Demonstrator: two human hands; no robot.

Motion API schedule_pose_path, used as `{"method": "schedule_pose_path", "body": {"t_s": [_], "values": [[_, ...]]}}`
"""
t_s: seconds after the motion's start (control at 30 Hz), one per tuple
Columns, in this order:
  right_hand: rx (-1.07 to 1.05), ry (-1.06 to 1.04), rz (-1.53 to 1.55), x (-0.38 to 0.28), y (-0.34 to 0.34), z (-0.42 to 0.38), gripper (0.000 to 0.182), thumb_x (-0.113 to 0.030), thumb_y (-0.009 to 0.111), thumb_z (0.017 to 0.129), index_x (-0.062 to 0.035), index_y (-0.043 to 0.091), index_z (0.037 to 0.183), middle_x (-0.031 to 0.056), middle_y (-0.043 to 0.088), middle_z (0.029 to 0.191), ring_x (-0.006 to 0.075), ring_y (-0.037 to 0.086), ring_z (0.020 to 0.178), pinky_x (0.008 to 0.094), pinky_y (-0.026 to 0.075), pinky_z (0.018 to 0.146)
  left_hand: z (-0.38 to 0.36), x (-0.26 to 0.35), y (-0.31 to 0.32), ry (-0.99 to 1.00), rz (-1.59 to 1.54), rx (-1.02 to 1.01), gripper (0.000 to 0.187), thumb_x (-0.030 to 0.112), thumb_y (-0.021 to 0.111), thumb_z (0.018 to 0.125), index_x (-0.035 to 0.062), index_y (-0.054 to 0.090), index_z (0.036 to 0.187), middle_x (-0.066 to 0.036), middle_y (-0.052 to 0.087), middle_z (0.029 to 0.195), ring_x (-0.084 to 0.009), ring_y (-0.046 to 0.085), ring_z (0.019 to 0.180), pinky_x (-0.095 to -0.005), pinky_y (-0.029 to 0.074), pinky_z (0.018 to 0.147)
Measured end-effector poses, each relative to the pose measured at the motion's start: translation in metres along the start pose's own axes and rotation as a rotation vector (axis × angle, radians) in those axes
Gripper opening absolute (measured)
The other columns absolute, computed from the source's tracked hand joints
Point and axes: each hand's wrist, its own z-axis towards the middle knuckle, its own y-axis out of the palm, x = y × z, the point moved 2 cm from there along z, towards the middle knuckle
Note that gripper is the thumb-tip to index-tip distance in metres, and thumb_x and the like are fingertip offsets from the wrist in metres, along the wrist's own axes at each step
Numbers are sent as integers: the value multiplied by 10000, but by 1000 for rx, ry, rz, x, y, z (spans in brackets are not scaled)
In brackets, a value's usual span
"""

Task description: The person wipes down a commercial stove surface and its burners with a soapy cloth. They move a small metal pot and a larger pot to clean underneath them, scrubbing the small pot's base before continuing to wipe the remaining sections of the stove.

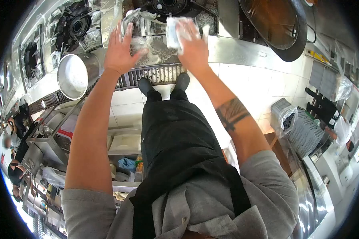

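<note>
Fingers spread, my left hand (121, 51) rests at the front edge of the foam-covered steel stove top (155, 51) and holds nothing. My right hand (193, 46) presses on a pale, foamy sponge (172, 34), its fingers covered in white suds. Just beyond my hands is a black gas burner (169, 4), with foam around it. Another soapy burner (77, 26) lies farther left on the same stove. Foam hides part of the sponge and my right fingertips.
A metal pot (72, 76) stands to the left of my left arm. At upper right is a big dark wok (273, 24). A slotted floor drain (155, 75) runs by my shoes. Grey crates (305, 133) stand at right; other people (16, 171) are far left.
</note>
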Motion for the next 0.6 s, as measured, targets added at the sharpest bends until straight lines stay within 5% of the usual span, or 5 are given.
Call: {"method": "schedule_pose_path", "body": {"t_s": [0.13, 0.33, 0.4, 0.47, 0.6], "values": [[41, 52, 183, 1, -3, 16, 760, -85, 672, 765, -103, 505, 1507, 123, 456, 1592, 295, 335, 1532, 607, 213, 1237, 7, 5, -11, 20, 0, 62, 915, 667, 595, 928, 202, 256, 1640, -229, 186, 1688, -464, 269, 1507, -496, 242, 1259], [132, -34, 58, 5, -4, 13, 440, -91, 651, 778, -58, 704, 1213, 124, 585, 1476, 316, 430, 1475, 617, 216, 1234, 9, 0, -8, 76, -53, 137, 848, 620, 603, 947, 204, 302, 1621, -212, 213, 1684, -448, 298, 1496, -486, 262, 1254], [-3, 171, 174, 7, 1, 48, 427, -99, 620, 810, -80, 702, 1229, 117, 571, 1488, 273, 403, 1487, 538, 244, 1236, 15, -3, -4, 62, -28, 149, 830, 608, 606, 950, 220, 312, 1621, -197, 202, 1692, -438, 291, 1504, -470, 252, 1263], [169, -10, 140, 5, 10, 16, 711, -34, 666, 721, -123, 587, 1423, 128, 446, 1589, 299, 381, 1495, 557, 367, 1150, 15, -1, -6, 4, -26, 99, 804, 598, 600, 959, 226, 325, 1616, -173, 200, 1698, -430, 285, 1509, -467, 250, 1265], [77, -90, -29, 12, 5, 14, 736, -34, 672, 723, -131, 569, 1446, 128, 439, 1593, 307, 397, 1484, 547, 368, 1158, 14, -4, 0, 42, -26, 169, 765, 608, 577, 970, 248, 347, 1605, -150, 206, 1701, -432, 302, 1501, -477, 279, 1251]]}}
